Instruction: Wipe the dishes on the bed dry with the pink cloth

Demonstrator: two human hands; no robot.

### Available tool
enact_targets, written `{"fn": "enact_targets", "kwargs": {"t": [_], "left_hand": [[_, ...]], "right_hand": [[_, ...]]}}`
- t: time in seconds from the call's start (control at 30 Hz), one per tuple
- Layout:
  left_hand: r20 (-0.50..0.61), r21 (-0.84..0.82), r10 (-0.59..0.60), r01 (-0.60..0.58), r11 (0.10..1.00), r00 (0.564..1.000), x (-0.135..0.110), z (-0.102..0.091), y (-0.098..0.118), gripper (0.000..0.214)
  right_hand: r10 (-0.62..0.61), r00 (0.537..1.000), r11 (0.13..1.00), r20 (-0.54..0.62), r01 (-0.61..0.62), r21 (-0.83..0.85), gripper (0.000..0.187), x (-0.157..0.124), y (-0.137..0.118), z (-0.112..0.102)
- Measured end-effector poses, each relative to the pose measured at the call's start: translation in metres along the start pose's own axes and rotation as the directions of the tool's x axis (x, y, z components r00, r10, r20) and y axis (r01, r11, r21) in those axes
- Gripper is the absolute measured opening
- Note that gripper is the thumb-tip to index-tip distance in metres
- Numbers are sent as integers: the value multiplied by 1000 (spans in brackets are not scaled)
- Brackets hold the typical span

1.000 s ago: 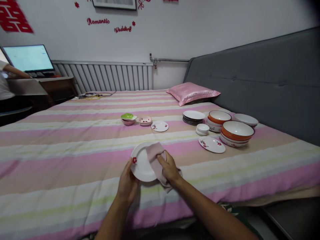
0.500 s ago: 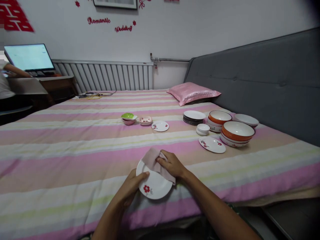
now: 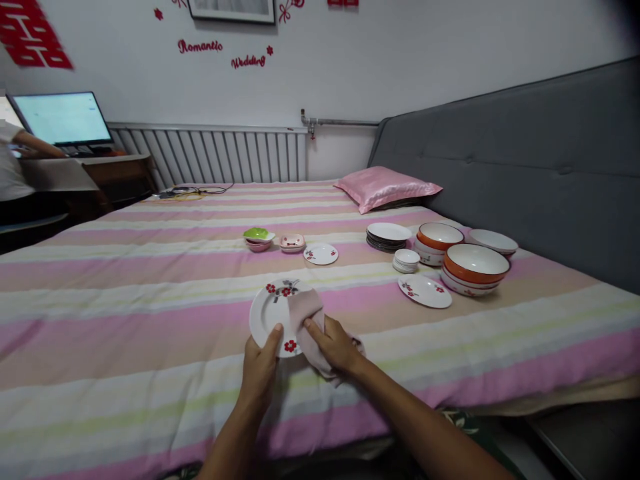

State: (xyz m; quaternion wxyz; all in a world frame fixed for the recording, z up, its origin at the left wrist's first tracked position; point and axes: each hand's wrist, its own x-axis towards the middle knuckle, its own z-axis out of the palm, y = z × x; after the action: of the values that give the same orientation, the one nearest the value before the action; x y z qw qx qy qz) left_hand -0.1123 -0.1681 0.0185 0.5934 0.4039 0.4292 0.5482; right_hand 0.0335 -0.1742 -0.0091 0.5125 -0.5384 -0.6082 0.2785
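Cloth of dusty pink lies over the right part of a flowered plate, bunched in the person's right hand, whose thumb presses it from above. The left hand pinches the plate by its near left rim, thumb on the upper face; the fingers underneath are hidden. The plate's face, with red flowers and grey leaves, is turned toward the person, in front of the body and over the near part of the striped bedspread; whether it touches the fabric cannot be told.

Beyond the hands sit a green leaf-shaped dish on pink ones, a pink dish and, just beside it, a small flowered plate. To the right, another flowered plate lies flat near a front orange bowl stacked on a white one. Behind that plate stand a pile of small white dishes and a stack of dark-edged plates. A pink pillow lies farther back by the grey headboard.
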Motion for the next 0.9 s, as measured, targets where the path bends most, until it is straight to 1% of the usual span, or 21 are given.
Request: {"fn": "enact_targets", "kwargs": {"t": [0.07, 0.13, 0.2, 0.3, 0.4, 0.5, 0.57, 0.63, 0.77, 0.83, 0.9], "left_hand": [[-13, -34, -11, 10, 999, 1000, -1, 2, 1, 37], [-16, -69, -17, 16, 997, 1000, -2, 5, 2, 40], [1, -98, -12, 13, 995, 1000, -2, 7, 1, 43], [27, -82, -33, 35, 996, 999, -3, 7, -2, 45], [62, 29, -61, 59, 998, 996, -3, 5, -6, 41], [117, 149, -60, 42, 988, 991, -4, 2, -6, 37], [159, 221, -72, 35, 975, 985, -5, 1, -2, 35], [212, 276, -92, 31, 961, 973, -7, 1, 2, 34], [305, 316, -108, 6, 949, 946, -10, 2, 7, 31], [349, 324, -104, -16, 946, 931, -11, 2, 7, 28], [386, 329, -111, -25, 944, 916, -11, 1, 5, 26]], "right_hand": [[-20, 999, 1000, 28, 20, 12, 37, -2, -2, 1], [-27, 998, 997, 51, 24, 68, 35, -2, -3, 0], [-12, 1000, 988, 29, 7, 156, 32, -2, -1, 1], [34, 996, 971, -84, -13, 240, 34, 0, 3, 2], [50, 980, 970, -192, -2, 242, 35, 1, 7, 2], [66, 962, 978, -266, -10, 207, 34, 3, 9, -2], [63, 960, 986, -274, -17, 169, 30, 5, 7, -7], [33, 963, 994, -267, -4, 110, 27, 6, 5, -14], [-71, 962, 995, -263, 48, -91, 27, 8, -1, -24], [-143, 959, 968, -246, 84, -237, 27, 9, -3, -27], [-225, 952, 912, -206, 132, -388, 25, 11, -5, -27]]}}
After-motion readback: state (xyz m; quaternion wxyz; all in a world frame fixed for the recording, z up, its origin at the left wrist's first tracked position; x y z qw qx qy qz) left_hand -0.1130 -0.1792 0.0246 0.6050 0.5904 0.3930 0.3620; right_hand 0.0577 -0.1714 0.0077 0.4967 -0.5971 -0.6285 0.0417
